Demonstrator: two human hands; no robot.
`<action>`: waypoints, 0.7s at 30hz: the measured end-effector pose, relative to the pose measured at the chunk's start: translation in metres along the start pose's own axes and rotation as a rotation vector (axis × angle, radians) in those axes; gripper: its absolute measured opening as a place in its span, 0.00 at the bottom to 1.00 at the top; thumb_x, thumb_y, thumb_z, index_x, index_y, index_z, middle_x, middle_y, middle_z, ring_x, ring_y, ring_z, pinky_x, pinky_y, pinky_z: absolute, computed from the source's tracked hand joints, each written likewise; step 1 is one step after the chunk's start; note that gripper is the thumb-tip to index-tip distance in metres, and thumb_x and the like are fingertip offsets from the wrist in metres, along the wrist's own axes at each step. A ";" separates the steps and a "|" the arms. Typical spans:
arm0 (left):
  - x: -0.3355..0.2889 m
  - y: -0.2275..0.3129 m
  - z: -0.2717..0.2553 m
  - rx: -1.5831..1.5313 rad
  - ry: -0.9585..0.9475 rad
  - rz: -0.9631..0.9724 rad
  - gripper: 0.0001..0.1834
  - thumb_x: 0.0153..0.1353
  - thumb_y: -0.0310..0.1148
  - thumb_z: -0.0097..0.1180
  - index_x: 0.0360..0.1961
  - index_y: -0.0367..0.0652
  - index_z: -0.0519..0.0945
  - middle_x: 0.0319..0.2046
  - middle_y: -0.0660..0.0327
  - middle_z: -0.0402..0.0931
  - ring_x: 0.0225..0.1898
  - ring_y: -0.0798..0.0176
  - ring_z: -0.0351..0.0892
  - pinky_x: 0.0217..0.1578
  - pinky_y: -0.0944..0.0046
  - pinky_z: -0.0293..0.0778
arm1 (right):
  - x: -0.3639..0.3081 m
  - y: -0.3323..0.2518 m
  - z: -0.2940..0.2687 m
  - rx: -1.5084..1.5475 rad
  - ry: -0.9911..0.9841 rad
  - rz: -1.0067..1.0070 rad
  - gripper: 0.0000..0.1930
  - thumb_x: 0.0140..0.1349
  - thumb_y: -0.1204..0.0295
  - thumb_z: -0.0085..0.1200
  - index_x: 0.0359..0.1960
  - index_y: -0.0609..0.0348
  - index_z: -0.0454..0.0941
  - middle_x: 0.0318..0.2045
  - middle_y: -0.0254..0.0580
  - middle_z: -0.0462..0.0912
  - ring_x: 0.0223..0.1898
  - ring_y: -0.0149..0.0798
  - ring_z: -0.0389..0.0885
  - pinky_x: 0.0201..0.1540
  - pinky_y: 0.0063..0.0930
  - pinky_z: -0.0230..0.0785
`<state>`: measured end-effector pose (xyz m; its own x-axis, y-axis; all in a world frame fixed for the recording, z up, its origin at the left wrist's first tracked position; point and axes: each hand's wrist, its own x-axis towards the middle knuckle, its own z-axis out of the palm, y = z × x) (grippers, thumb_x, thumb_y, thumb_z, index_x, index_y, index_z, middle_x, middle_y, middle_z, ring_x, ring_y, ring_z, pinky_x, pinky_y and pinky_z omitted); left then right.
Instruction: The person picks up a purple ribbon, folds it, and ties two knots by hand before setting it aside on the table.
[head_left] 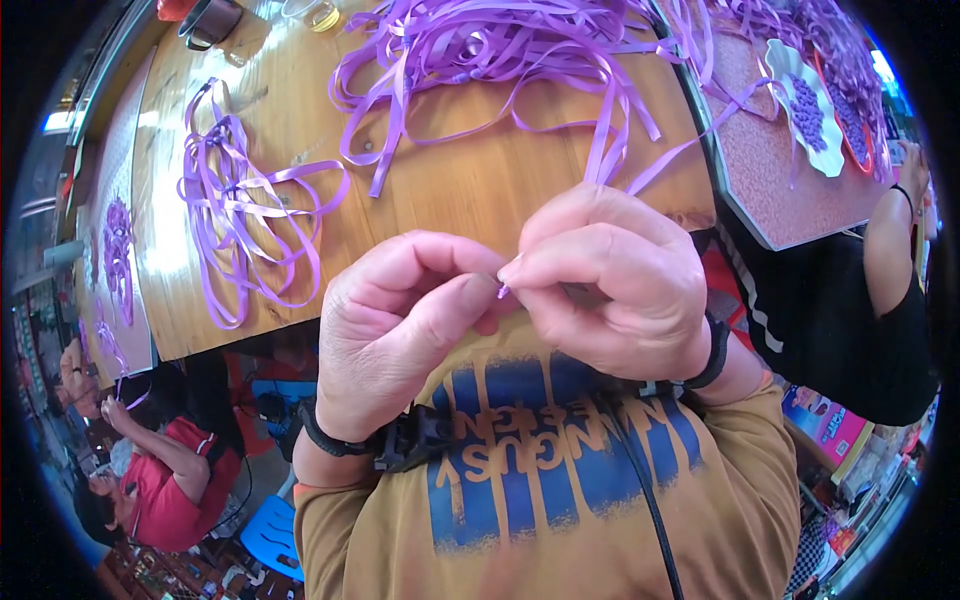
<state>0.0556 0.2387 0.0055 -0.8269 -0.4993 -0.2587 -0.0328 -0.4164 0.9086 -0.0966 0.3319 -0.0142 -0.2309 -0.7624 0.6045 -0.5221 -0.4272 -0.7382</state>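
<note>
In front of my chest, my left hand (385, 325) and my right hand (630, 285) meet fingertip to fingertip. Between them a tiny purple knot of ribbon (502, 292) shows, pinched by the thumb and index finger of each hand. My fingers cover most of it. Just beyond my right hand, purple ribbon strands (607, 150) run up toward a big tangled heap of purple ribbon (490, 55) at the table's far side. A smaller looped bundle of purple ribbon (232, 190) lies to the left, apart from both hands.
The wooden table (440, 195) ends just before my body. At its far left stand a dark mug (210, 22) and a glass with yellow liquid (322, 15). Purple beads fill a white scalloped dish (828, 150) at right. People sit at both sides; a blue stool (272, 535) stands lower left.
</note>
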 end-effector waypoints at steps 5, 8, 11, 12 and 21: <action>0.000 0.002 -0.001 0.088 -0.017 -0.037 0.06 0.57 0.22 0.50 0.36 0.32 0.73 0.29 0.62 0.75 0.30 0.74 0.73 0.32 0.77 0.69 | -0.002 -0.003 0.001 0.020 -0.020 0.027 0.11 0.39 0.88 0.56 0.26 0.61 0.76 0.23 0.40 0.76 0.23 0.34 0.75 0.22 0.21 0.66; 0.001 0.001 0.001 0.092 0.015 -0.036 0.05 0.55 0.21 0.50 0.34 0.32 0.73 0.28 0.62 0.75 0.29 0.75 0.72 0.31 0.77 0.69 | 0.000 -0.004 -0.002 -0.007 -0.048 0.085 0.09 0.41 0.84 0.59 0.26 0.60 0.77 0.20 0.38 0.75 0.21 0.35 0.75 0.20 0.22 0.64; 0.001 0.000 0.001 0.059 0.042 0.004 0.04 0.54 0.20 0.50 0.32 0.33 0.73 0.27 0.63 0.74 0.28 0.76 0.71 0.31 0.77 0.68 | -0.002 -0.007 -0.005 -0.063 -0.150 0.125 0.07 0.42 0.79 0.60 0.26 0.58 0.77 0.17 0.36 0.74 0.18 0.37 0.74 0.18 0.24 0.62; 0.000 0.001 0.000 0.094 0.049 0.001 0.04 0.53 0.20 0.50 0.32 0.33 0.73 0.26 0.64 0.74 0.28 0.76 0.71 0.30 0.77 0.68 | -0.003 -0.007 -0.003 -0.063 -0.150 0.128 0.07 0.42 0.79 0.60 0.26 0.58 0.77 0.17 0.36 0.74 0.18 0.37 0.74 0.18 0.24 0.62; -0.003 -0.002 -0.006 0.230 0.108 0.091 0.04 0.52 0.21 0.50 0.30 0.34 0.72 0.28 0.61 0.72 0.25 0.77 0.68 0.26 0.79 0.64 | 0.000 -0.008 -0.005 -0.106 -0.157 0.101 0.05 0.45 0.77 0.60 0.24 0.58 0.77 0.14 0.38 0.71 0.14 0.38 0.71 0.16 0.27 0.58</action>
<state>0.0616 0.2367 0.0028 -0.7681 -0.6101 -0.1946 -0.0976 -0.1888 0.9772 -0.0961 0.3378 -0.0065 -0.1599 -0.8685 0.4691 -0.5881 -0.2979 -0.7520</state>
